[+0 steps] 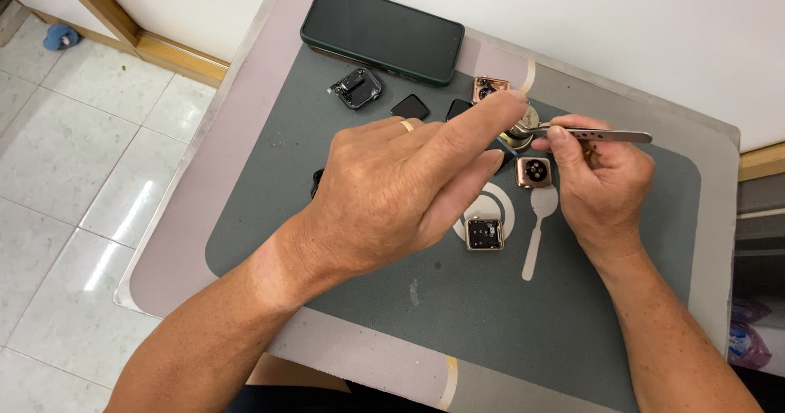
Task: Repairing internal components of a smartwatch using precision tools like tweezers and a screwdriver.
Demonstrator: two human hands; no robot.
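A: What is lying at the left of the mat (572, 315)?
B: A dark phone (381, 31) is resting face up at the far edge; below it a black watch frame (356, 87) and a black screen (410, 106) are lying apart.

A: And the left hand (392, 188)?
B: It is hovering above the mat, loosely spread and grasping nothing, its forefinger stretching toward a small round part (523, 127).

A: What is sitting under it?
B: An opened gold watch case (484, 234) is lying on the pale circle; a second gold case (533, 172) is sitting just beside the right hand (601, 184), and a third (489, 88) is lying further back.

A: The right hand?
B: It is pinching steel tweezers (601, 136), their tips meeting the round part. Whether they are gripping it cannot be told.

A: What could go wrong?
B: Judging from the crowding, the forefinger may be nudging the tips, so the part could spring loose and roll among the cases.
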